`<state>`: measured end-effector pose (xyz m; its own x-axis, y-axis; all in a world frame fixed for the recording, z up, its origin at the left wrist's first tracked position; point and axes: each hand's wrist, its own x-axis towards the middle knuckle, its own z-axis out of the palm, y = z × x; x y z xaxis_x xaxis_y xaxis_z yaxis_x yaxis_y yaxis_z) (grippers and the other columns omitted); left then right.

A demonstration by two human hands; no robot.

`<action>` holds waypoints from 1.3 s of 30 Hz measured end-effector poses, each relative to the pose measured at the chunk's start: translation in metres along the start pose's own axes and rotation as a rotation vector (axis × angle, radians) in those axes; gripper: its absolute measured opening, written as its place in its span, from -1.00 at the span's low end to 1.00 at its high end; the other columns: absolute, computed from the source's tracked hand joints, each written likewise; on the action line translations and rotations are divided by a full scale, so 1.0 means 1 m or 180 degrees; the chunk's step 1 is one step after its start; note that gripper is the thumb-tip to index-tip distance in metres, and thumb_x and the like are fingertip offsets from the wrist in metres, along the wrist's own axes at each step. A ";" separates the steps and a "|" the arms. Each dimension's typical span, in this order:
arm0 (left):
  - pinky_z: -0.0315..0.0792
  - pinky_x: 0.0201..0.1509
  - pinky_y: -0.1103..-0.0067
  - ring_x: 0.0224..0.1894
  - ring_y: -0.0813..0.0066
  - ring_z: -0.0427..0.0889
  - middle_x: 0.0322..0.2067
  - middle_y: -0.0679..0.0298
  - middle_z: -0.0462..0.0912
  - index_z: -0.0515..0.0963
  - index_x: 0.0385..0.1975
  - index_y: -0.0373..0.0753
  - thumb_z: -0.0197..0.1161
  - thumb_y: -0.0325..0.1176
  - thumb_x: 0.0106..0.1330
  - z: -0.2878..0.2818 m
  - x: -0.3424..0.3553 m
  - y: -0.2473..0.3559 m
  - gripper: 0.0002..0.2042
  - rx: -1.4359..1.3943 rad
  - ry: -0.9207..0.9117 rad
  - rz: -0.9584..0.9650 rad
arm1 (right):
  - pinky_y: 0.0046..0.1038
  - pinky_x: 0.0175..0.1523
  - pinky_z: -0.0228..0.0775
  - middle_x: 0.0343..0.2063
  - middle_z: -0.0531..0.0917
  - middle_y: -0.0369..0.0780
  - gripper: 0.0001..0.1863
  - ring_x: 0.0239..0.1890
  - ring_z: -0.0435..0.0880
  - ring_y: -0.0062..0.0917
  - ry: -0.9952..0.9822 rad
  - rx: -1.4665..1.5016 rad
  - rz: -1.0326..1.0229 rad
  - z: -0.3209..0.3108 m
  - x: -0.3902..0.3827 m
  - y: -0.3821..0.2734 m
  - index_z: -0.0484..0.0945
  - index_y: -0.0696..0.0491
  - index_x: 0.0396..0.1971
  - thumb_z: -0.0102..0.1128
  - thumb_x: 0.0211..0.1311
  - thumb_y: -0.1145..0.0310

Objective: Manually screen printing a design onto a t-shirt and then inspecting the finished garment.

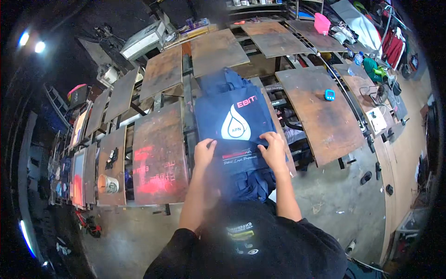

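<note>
The left hand (204, 152) and right hand (274, 149) sit apart, each pinching an opposite side of the dark blue bag (207, 114), which lies between and beyond them, 1 white drop print (228, 128) facing up.

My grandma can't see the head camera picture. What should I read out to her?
A person's left hand and right hand touch a dark blue cloth printed with a big white drop. Around it are brown boards: one on the left has red stains, and one on the right holds a small blue gadget.
</note>
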<state>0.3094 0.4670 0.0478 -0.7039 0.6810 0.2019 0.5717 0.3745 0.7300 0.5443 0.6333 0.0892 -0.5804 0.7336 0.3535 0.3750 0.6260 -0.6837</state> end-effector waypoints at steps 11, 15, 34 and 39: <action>0.51 -0.05 0.35 -0.17 0.03 0.72 -0.24 -0.07 0.72 0.68 -0.18 -0.33 0.30 -0.10 0.31 0.030 0.023 -0.061 -0.64 0.0558 0.0113 -0.0498 | -0.29 0.07 0.42 -0.21 0.67 -0.15 -0.77 -0.06 0.60 -0.24 0.0800 0.0771 -0.0390 -0.009 0.003 -0.027 0.64 0.12 -0.29 0.40 -0.01 0.53; 0.52 0.00 0.28 -0.09 -0.02 0.68 -0.16 -0.04 0.71 0.67 -0.08 -0.23 0.28 -0.01 0.31 0.032 0.032 -0.074 -0.59 0.0507 -0.0263 -0.0771 | -0.31 0.06 0.43 -0.24 0.68 -0.15 -0.82 -0.08 0.60 -0.23 0.0887 0.0816 -0.0585 -0.010 0.003 -0.035 0.64 0.14 -0.33 0.38 0.00 0.56; 0.46 -0.21 0.47 -0.37 0.46 0.62 -0.38 0.19 0.73 0.67 -0.28 -0.52 0.28 -0.26 0.35 0.035 0.064 -0.081 -0.67 -0.0244 -0.0764 -0.1734 | -0.24 -0.08 0.57 -0.39 0.75 -0.04 -0.62 -0.25 0.76 -0.18 -0.1860 -0.0095 0.0811 0.043 0.000 0.050 0.68 0.19 -0.26 0.47 0.03 0.20; 0.46 -0.18 0.47 -0.36 0.47 0.62 -0.37 0.19 0.73 0.67 -0.27 -0.51 0.26 -0.23 0.38 0.038 0.065 -0.077 -0.65 -0.0159 -0.0828 -0.1657 | -0.28 -0.10 0.60 -0.44 0.77 -0.13 -0.70 -0.32 0.78 -0.29 -0.1995 0.0422 0.1349 0.044 0.014 0.072 0.70 0.07 -0.34 0.43 0.06 0.16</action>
<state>0.2354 0.5067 -0.0205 -0.7566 0.5496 -0.3541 0.1531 0.6754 0.7214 0.5308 0.6774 0.0166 -0.7226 0.5920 -0.3569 0.5899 0.2588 -0.7649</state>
